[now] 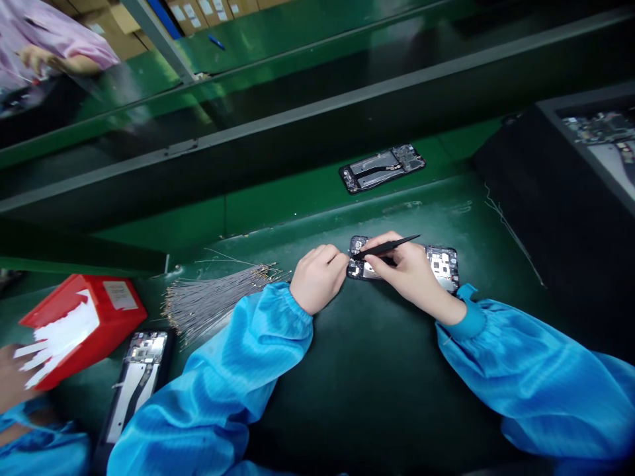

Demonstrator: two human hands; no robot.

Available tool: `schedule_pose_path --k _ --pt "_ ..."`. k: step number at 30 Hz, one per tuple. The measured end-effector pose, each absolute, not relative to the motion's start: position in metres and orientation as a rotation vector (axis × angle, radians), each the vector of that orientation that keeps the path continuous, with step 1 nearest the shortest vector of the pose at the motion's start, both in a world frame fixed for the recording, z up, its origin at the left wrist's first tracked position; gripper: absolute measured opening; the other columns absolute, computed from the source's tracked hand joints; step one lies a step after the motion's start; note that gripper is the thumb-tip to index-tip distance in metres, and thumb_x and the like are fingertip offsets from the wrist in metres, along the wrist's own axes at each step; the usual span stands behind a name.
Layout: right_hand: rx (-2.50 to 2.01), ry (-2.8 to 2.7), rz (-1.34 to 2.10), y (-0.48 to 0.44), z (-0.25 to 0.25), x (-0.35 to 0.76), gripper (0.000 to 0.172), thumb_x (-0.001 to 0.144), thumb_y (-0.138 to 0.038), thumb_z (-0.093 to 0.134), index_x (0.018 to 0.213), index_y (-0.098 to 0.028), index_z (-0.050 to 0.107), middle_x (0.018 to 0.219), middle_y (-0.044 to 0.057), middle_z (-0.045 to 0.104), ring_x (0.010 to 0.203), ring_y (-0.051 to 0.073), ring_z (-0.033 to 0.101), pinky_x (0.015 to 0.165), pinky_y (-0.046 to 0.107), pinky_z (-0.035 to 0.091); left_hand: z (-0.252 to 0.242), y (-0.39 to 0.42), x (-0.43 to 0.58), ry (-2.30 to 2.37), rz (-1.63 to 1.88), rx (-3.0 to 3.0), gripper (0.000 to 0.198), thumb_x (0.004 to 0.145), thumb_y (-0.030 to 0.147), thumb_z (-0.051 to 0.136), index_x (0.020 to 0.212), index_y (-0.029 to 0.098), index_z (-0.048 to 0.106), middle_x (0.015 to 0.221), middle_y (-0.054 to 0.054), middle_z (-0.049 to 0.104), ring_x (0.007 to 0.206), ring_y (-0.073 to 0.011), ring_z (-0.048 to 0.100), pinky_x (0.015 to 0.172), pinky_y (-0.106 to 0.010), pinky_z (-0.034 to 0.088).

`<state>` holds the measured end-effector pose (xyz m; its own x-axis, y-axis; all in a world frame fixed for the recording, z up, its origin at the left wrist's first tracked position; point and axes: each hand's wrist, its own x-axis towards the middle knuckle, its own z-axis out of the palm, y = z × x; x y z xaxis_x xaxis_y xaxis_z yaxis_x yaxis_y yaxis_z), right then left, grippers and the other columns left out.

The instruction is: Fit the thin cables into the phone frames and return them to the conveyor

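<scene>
An opened phone frame lies on the green bench in front of me, its boards and metal parts exposed. My right hand grips black tweezers, their tip down on the phone's left end. Closed beside that same end is my left hand, its fingertips at the phone's edge; whatever they hold, if anything, is hidden. My right hand covers the phone's middle. Left of my left hand lies a bundle of thin grey cables with small brass-coloured ends.
Another opened phone lies on the ledge behind. At left are a red box of white strips, a third phone and a co-worker's hand. A dark bin holds phone parts at right. Another person works across the bench.
</scene>
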<state>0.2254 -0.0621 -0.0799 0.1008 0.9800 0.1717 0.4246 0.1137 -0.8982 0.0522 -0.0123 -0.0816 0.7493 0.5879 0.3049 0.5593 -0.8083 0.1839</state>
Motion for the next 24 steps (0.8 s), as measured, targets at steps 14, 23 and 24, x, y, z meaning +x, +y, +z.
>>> schedule_pose_path --k 14,23,24 --pt "-1.293 -1.707 0.568 -0.065 -0.078 0.223 0.016 0.076 -0.011 0.053 0.089 -0.020 0.054 0.088 0.005 0.063 0.085 0.016 0.060 0.074 0.030 0.051 -0.082 -0.012 0.052 0.949 0.514 2.898 0.022 0.087 0.020 0.040 0.075 0.016 0.059 0.073 -0.003 0.055 0.070 -0.0143 0.050 0.065 -0.024 0.042" --pt "-1.217 -1.888 0.371 -0.065 -0.079 0.214 0.015 0.077 -0.009 0.047 0.087 -0.021 0.050 0.086 0.006 0.061 0.082 0.019 0.059 0.073 0.035 0.051 -0.082 -0.013 0.053 0.963 0.467 2.875 0.021 0.087 0.020 0.040 0.077 0.017 0.058 0.075 -0.003 0.056 0.073 -0.0149 0.051 0.068 -0.025 0.043" --pt "-1.225 -1.870 0.387 -0.065 -0.078 0.214 0.015 0.078 -0.010 0.048 0.088 -0.021 0.050 0.086 0.006 0.060 0.083 0.018 0.059 0.073 0.035 0.050 -0.081 -0.011 0.052 0.963 0.465 2.859 0.020 0.087 0.021 0.040 0.078 0.016 0.058 0.076 -0.003 0.056 0.073 -0.0147 0.052 0.069 -0.025 0.044"
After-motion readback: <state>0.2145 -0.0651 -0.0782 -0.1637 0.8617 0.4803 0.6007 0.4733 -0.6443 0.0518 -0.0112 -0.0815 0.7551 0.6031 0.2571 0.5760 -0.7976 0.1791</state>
